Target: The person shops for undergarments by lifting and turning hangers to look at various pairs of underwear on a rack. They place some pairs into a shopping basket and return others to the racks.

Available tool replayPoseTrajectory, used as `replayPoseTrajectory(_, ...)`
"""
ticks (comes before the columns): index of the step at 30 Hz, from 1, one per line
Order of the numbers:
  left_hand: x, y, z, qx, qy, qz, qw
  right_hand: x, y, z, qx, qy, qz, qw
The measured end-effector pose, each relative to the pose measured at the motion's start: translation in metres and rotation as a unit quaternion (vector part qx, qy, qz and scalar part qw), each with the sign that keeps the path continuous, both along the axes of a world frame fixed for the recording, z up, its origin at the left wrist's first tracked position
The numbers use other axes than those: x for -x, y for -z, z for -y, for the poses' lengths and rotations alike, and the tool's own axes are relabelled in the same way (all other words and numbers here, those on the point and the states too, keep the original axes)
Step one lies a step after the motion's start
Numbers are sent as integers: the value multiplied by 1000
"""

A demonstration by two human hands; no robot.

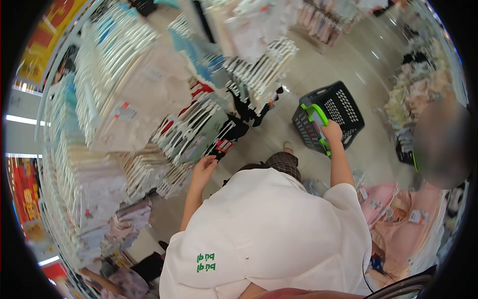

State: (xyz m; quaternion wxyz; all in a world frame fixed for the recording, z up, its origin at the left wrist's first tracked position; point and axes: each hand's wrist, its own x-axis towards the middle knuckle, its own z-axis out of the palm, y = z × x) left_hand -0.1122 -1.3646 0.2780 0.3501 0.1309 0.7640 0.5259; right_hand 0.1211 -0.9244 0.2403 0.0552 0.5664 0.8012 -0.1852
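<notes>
My right hand (332, 132) is wrapped round the bright green handle (314, 115) of a dark grey shopping basket (343, 107). The basket's sides have rows of holes, and it hangs tilted over the floor, ahead and to the right. My left hand (203, 170) is loosely open, fingers stretched toward a rack of underwear on white hangers (191, 132). Its fingertips are right at the lower edge of dark briefs (219, 150) with a red tag.
Pale pink underwear (144, 89) hangs in dense rows on the left. Pink bras (411, 219) are at the lower right, with more garments (423, 84) above. A person with a blurred head (443, 144) stands at the right; another person (124, 281) is at the lower left. Glossy floor tiles (368, 60) lie ahead.
</notes>
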Motion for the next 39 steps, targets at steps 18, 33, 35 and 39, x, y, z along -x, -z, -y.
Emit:
replayPoseTrajectory(18,14,-22,53,135,-286,-448,836,7,6,91,89,-183,-63,977)
replayPoseTrajectory(33,46,-17,35,149,-169,-440,869,153,-105,114,9,-549,-45,834)
replayPoseTrajectory(35,46,-15,33,154,-173,-439,868,183,-111,132,46,-562,-195,803)
replayPoseTrajectory(39,50,-11,30,161,-187,-424,871,229,-105,156,57,-608,-289,737)
